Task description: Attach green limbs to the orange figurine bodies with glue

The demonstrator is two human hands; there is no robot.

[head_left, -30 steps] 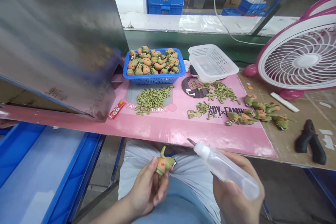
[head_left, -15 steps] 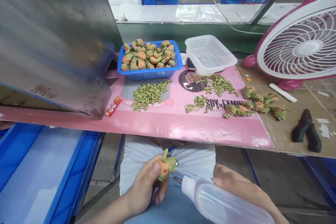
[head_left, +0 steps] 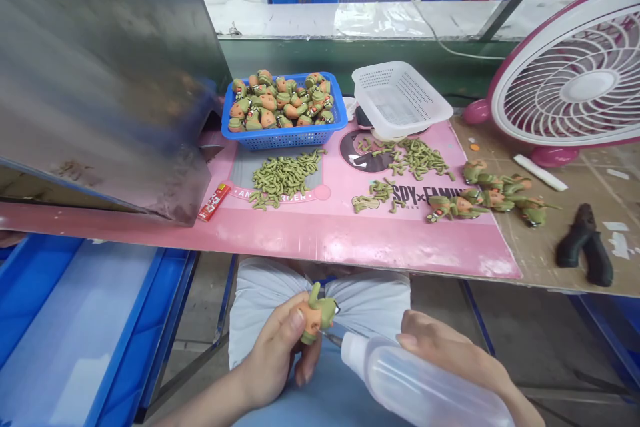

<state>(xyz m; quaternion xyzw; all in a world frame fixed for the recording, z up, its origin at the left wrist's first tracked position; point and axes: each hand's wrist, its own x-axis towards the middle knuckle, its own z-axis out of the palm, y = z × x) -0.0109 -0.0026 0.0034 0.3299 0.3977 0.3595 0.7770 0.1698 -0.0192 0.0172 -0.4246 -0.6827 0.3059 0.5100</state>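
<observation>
Over my lap, my left hand [head_left: 280,347] pinches a small green and orange figurine [head_left: 318,315] between thumb and fingers. A green limb sticks up from it, and its head faces right. My right hand [head_left: 450,353] is wrapped round a translucent squeeze bottle [head_left: 425,380] with a white cap. The bottle is tilted, and its thin metal tip [head_left: 330,337] reaches the figurine's lower right side; whether it touches cannot be made out. On the table ahead lie a heap of small green curved pieces [head_left: 285,177] and a second heap [head_left: 420,160] to the right.
A blue basket [head_left: 280,140] full of figurines and a white basket [head_left: 400,103] stand at the back. Several figurines [head_left: 493,200] lie right, near black pliers [head_left: 584,247] and a fan [head_left: 575,80]. A red lighter [head_left: 215,202] lies beside a metal box [head_left: 115,80] at left.
My right hand has brought the bottle slightly left, so its tip is closer to the figurine's side. The left hand keeps its hold almost unmoved.
</observation>
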